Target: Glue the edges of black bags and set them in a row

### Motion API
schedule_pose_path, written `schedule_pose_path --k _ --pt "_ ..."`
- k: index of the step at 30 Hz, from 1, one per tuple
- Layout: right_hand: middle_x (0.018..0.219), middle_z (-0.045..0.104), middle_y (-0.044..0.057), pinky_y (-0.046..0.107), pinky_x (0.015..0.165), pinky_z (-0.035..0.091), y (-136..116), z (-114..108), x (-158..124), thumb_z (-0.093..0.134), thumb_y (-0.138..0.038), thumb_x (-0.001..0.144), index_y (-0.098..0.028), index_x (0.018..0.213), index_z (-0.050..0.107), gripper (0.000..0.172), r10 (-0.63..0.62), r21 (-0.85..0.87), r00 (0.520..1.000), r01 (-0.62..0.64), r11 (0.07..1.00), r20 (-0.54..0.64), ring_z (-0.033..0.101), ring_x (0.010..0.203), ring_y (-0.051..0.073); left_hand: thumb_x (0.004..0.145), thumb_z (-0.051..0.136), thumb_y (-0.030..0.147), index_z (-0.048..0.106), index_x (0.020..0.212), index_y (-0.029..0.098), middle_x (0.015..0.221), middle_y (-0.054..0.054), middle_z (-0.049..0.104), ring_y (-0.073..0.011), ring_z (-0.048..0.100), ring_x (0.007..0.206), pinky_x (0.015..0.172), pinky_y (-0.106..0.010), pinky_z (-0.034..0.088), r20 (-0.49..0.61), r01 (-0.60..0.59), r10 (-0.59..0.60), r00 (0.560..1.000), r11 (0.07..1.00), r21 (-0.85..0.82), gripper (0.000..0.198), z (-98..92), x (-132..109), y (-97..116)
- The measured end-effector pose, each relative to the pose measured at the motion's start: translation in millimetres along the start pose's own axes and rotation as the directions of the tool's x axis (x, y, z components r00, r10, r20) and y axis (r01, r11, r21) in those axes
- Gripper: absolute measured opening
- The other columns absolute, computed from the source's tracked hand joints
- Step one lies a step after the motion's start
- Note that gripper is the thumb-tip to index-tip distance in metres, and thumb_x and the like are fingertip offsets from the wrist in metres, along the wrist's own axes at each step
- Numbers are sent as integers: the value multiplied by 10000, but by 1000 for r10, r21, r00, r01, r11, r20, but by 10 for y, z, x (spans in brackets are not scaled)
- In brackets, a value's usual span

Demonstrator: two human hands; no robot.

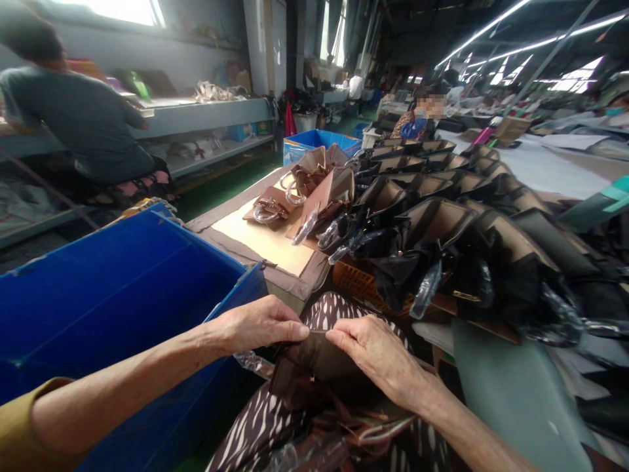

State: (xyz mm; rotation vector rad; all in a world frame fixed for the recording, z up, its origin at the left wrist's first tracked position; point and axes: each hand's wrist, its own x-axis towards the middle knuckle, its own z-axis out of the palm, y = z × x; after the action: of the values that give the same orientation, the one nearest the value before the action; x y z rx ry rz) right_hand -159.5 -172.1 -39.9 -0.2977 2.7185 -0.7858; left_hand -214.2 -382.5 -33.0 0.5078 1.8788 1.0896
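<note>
Below the right hand, the lap carries a brown bag; the bench beyond carries a pale sheet with other bags.

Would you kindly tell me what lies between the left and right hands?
In the head view, the brown bag lies there, its edge running from the left hand to the right hand.

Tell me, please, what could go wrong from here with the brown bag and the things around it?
The brown bag rests on the lap, its upper edge held by the left grip and right grip; if these loosen, it may slip.

The left forearm is close to the blue bin, whose edge might scrape it.

The black bags stand crowded, so bumping one could disturb others.
</note>
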Motion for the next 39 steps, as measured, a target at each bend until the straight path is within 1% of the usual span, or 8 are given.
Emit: schedule_pose_path --k 4,9,16,20,24,30,36,39 --pt "525 461 -43 255 523 224 -8 21 -23 438 -333 896 -185 549 452 377 -27 -6 1000 27 1000 -10 415 537 108 775 506 459 561 608 130 578 21 478 -95 383 548 511 -205 293 -80 15 -11 997 998 59 374 88 22 -46" --pt "531 489 -42 248 529 239 10 60 -60 426 -349 905 -187 563 474 382 -31 -5 999 31 1000 -6 434 533 105 782 487 395 486 566 136 534 39 382 -80 313 513 472 -202 246 -55 -16 20 998 997 82 337 128 16 -52" --pt "633 620 -15 238 576 288 -63 75 -62 444 -336 912 -227 690 607 297 -117 -10 993 117 993 19 544 602 133 830 446 345 585 657 129 669 1 537 -98 460 587 539 -183 340 -91 -105 135 987 954 280 309 172 -25 -23" --pt "673 643 20 238 582 305 -149 73 -32 442 -291 914 -215 743 620 258 -163 -55 985 166 985 48 580 643 153 876 398 344 630 713 138 731 -14 569 -101 500 627 575 -185 352 -130 -147 222 966 891 430 351 212 -40 -14" --pt "594 578 -3 244 551 283 70 -69 -67 454 -340 909 -200 675 581 301 -131 -101 989 137 985 65 521 576 138 912 351 365 606 684 147 705 -12 571 -102 497 626 597 -206 341 -129 -169 270 954 842 513 406 169 -62 -40" --pt "680 587 -17 237 594 310 580 -357 -318 397 -311 923 -189 713 569 298 -29 15 994 28 1000 105 513 636 132 927 321 392 557 648 155 683 8 557 -103 498 638 621 -214 327 -115 -178 273 955 838 515 436 99 -36 -38" --pt "642 527 -49 237 618 294 697 -326 -432 413 -277 908 -193 674 524 273 8 33 998 -10 999 55 485 643 122 926 330 400 597 722 160 722 10 564 -107 514 667 638 -202 333 -93 -140 225 970 829 541 413 128 -40 24" --pt "605 486 -56 237 624 293 746 -288 -436 428 -282 898 -192 637 500 286 21 39 999 -22 999 39 473 634 121 930 321 401 574 695 160 704 13 552 -103 508 663 631 -202 327 -82 -182 270 959 815 551 421 133 -24 -33"
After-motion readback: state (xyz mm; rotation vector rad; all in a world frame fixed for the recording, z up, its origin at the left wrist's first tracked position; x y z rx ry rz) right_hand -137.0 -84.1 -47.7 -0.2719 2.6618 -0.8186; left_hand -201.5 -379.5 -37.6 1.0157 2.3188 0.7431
